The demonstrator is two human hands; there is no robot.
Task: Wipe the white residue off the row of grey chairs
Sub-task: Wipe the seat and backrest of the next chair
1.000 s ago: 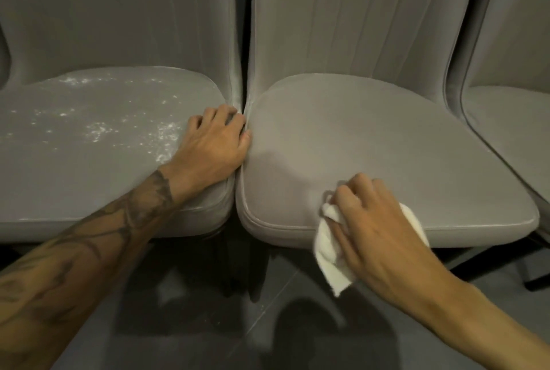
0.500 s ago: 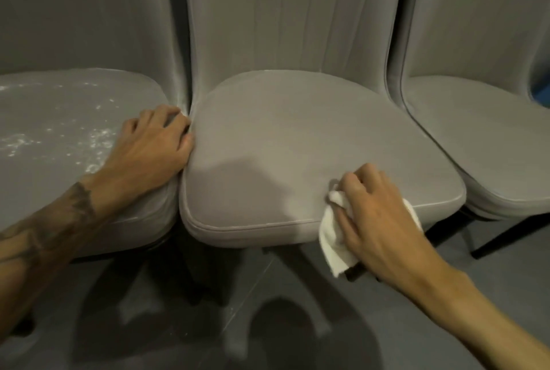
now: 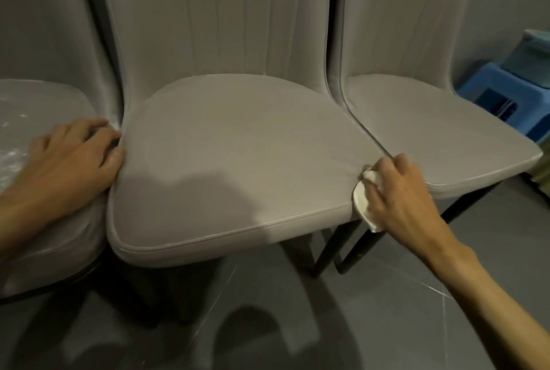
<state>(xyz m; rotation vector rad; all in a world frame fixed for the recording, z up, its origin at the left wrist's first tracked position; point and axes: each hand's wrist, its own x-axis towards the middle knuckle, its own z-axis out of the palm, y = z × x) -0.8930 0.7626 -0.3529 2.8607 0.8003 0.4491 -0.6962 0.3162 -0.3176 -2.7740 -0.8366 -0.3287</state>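
Right hand (image 3: 398,191) clutched cloth (image 3: 363,201) at middle seat (image 3: 238,146) edge; left hand (image 3: 71,158), resting loose beside residue (image 3: 10,155), could smear it.

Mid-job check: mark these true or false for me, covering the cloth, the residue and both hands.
1. The right hand grips the white cloth. True.
2. White residue shows on the left chair seat. True.
3. The white cloth lies on the left chair seat. False: it is at the right front corner of the middle chair seat.
4. The left hand hangs clear of the chairs. False: it rests on the left chair seat edge.
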